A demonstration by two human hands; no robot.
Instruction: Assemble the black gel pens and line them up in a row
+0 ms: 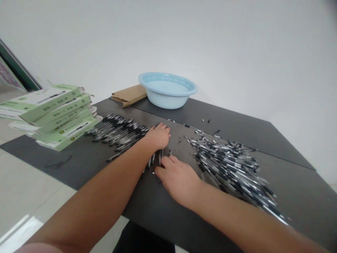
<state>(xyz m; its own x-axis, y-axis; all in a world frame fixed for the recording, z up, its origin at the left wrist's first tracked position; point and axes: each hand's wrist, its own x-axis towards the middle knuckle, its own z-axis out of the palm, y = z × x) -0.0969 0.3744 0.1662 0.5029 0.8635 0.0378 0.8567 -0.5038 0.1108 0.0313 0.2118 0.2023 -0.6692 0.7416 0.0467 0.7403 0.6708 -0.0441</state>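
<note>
My left hand [159, 136] lies palm down over the far ends of a few pens [160, 154], its fingers stretched out on the dark table. Closer to me, my right hand [180, 179] has its fingers curled and closed at the near ends of those pens; its fingertips are partly hidden. Left of my hands lies a row of clear pens with black caps [118, 131], side by side. To the right is a loose heap of similar pens [231, 165], pointing mostly the same way.
A light blue basin [167, 93] stands at the back of the table [286, 186], with a flat brown cardboard piece [130, 94] beside it. Green and white pen boxes [60, 116] are stacked at the left edge. Small black and silver bits [209, 121] lie near the table's seam.
</note>
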